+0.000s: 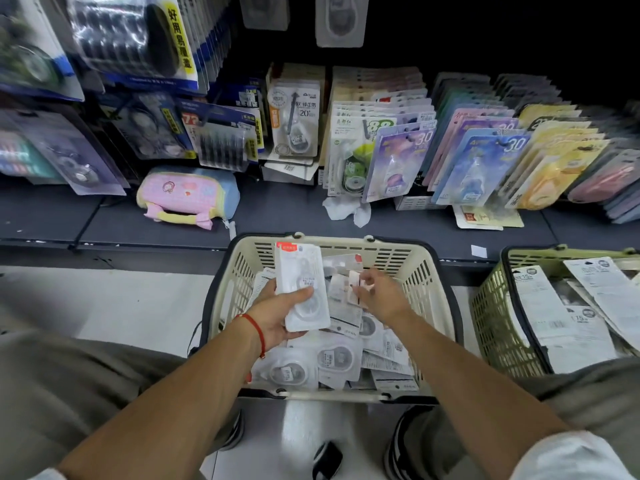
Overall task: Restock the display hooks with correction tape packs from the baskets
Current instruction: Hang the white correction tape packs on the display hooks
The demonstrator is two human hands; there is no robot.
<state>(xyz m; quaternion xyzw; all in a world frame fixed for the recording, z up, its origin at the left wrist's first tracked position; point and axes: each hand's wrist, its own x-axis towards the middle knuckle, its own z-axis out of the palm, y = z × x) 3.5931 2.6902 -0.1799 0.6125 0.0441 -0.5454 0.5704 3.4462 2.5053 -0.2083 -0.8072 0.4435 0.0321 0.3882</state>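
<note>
Cream plastic basket (420, 271) at centre, heaped with correction tape packs (334, 358). Left hand (277, 315) at 9 o'clock, grip curled around a stack of white packs (303, 289). Right hand (381, 294) at 3 o'clock, grip narrow, pinching one small pack (354, 284), blurred. Green basket (495, 327) cut off at 3 o'clock. Bare floor (114, 296) at 9 o'clock.

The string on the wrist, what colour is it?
Red. The string circles the wrist of the left hand, seen clearly in the head view.
</note>
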